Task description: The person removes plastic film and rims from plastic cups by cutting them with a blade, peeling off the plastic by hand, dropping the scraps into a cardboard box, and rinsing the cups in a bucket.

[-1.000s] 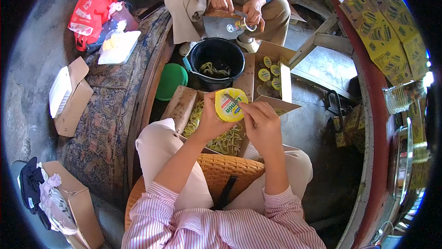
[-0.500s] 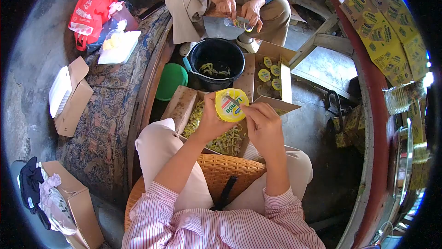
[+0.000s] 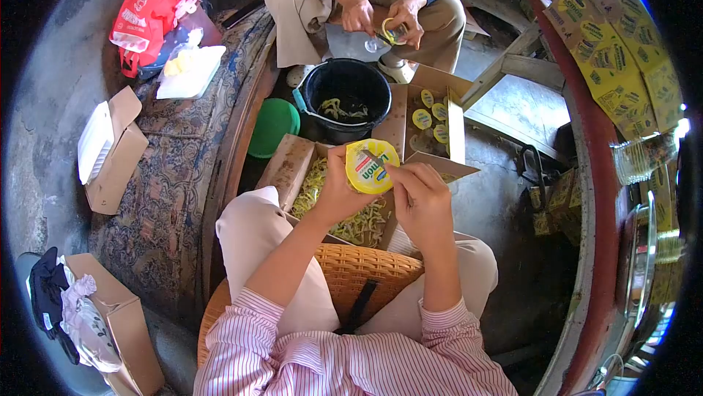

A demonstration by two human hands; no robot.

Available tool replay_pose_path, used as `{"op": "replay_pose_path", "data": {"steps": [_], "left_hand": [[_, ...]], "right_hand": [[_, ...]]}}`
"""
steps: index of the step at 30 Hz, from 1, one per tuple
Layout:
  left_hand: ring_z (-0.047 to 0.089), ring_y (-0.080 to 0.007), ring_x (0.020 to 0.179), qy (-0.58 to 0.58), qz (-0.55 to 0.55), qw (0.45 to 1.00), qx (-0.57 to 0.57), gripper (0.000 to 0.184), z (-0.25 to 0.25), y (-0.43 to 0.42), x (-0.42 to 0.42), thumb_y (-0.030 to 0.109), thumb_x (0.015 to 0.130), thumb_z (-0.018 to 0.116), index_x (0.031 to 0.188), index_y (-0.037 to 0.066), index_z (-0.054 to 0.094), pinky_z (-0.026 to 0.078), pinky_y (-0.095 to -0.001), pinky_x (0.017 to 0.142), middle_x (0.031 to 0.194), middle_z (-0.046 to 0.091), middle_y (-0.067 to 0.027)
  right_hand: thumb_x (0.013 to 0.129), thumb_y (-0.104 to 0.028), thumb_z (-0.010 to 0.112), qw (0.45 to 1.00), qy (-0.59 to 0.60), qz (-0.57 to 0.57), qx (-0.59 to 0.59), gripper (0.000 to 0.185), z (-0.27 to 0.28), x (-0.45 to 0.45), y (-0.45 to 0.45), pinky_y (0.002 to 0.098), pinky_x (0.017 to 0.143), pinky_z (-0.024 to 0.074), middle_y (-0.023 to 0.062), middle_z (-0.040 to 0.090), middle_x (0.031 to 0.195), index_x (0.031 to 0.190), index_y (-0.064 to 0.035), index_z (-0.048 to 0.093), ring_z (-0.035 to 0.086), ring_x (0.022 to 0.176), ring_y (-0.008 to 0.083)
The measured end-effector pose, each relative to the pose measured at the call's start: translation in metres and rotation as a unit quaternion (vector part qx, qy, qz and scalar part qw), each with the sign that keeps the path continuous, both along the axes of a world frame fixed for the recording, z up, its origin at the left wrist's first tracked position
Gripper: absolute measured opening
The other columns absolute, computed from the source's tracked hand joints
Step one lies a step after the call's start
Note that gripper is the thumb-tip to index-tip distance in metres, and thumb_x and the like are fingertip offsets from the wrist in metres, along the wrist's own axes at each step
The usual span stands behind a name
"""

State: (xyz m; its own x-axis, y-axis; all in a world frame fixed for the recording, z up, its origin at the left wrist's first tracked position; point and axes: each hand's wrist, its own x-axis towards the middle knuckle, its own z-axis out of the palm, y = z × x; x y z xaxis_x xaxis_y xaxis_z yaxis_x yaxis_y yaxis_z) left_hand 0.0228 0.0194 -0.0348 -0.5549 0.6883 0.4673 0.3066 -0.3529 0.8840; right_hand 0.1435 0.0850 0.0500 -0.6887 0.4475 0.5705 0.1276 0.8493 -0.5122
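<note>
My left hand [image 3: 338, 189] holds a cup with a round yellow and white lemon lid [image 3: 366, 169] from its left side, the printed lid facing me. The fingers of my right hand [image 3: 421, 194] are pinched round a small thin tool [image 3: 377, 158], grey at its tip, which lies against the lid. Below the cup, an open cardboard box [image 3: 282, 170] between my knees holds many yellow-green strips [image 3: 359, 226]. Behind it stands a black bucket [image 3: 344, 132] with more strips inside.
Across from me sits a person whose hands [image 3: 403, 21] hold a yellow-rimmed clear cup. A box [image 3: 455, 132] with several lidded cups stands right of the bucket, a green lid [image 3: 274, 128] left of it. Lemon cartons [image 3: 615, 52] stand at the right, a red bag [image 3: 151, 19] upper left.
My hands and the lemon cup have shifted very slightly right. The other person's hands have turned their cup, so its yellow rim shows more.
</note>
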Motion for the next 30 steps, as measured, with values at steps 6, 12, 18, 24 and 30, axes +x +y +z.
{"op": "replay_pose_path", "data": {"steps": [6, 12, 18, 24, 30], "left_hand": [[0.055, -0.0213, 0.097, 0.043, 0.009, 0.999, -0.012, 0.070, 0.001, -0.001, -0.001, 0.009, 0.064, 0.079, 0.110, 0.000, 0.027, 0.047, -0.0298, 0.081, 0.106, 0.050, -0.0156], [0.055, -0.0217, 0.098, 0.074, 0.018, 0.997, -0.018, 0.071, 0.002, -0.002, -0.002, 0.009, 0.063, 0.079, 0.111, -0.001, 0.027, 0.046, -0.0299, 0.081, 0.106, 0.050, -0.0152], [0.054, -0.0215, 0.100, 0.091, 0.020, 0.994, -0.048, 0.073, 0.004, -0.003, -0.002, 0.009, 0.062, 0.080, 0.112, -0.001, 0.027, 0.045, -0.0321, 0.083, 0.107, 0.050, -0.0145], [0.054, -0.0214, 0.099, 0.077, -0.001, 0.997, -0.028, 0.073, -0.003, -0.002, -0.004, 0.009, 0.062, 0.080, 0.112, 0.000, 0.027, 0.046, -0.0320, 0.082, 0.107, 0.050, -0.0145], [0.056, -0.0213, 0.096, 0.071, 0.006, 0.997, -0.016, 0.072, 0.000, -0.001, -0.001, 0.009, 0.063, 0.079, 0.112, 0.000, 0.027, 0.047, -0.0297, 0.079, 0.106, 0.050, -0.0145]], "right_hand": [[0.062, 0.008, 0.059, 1.000, -0.004, 0.007, 0.003, 0.029, -0.003, 0.000, 0.002, 0.0359, 0.065, 0.0478, 0.0115, 0.057, 0.079, 0.090, -0.0010, 0.063, 0.056, 0.072, 0.0279], [0.062, 0.008, 0.059, 1.000, -0.001, 0.000, 0.008, 0.028, -0.002, 0.001, 0.002, 0.0358, 0.065, 0.0477, 0.0111, 0.057, 0.078, 0.089, -0.0005, 0.062, 0.056, 0.072, 0.0274], [0.062, 0.008, 0.059, 1.000, -0.005, -0.009, 0.027, 0.028, -0.003, -0.001, 0.001, 0.0355, 0.064, 0.0477, 0.0108, 0.057, 0.078, 0.088, -0.0003, 0.062, 0.055, 0.071, 0.0268], [0.061, 0.008, 0.058, 1.000, -0.021, -0.003, 0.020, 0.029, -0.006, 0.000, 0.003, 0.0361, 0.066, 0.0478, 0.0101, 0.057, 0.080, 0.089, -0.0008, 0.062, 0.056, 0.072, 0.0267], [0.061, 0.008, 0.058, 0.999, -0.039, -0.001, 0.012, 0.030, -0.004, 0.001, 0.002, 0.0364, 0.068, 0.0477, 0.0097, 0.057, 0.081, 0.089, -0.0012, 0.062, 0.056, 0.074, 0.0268]]}}
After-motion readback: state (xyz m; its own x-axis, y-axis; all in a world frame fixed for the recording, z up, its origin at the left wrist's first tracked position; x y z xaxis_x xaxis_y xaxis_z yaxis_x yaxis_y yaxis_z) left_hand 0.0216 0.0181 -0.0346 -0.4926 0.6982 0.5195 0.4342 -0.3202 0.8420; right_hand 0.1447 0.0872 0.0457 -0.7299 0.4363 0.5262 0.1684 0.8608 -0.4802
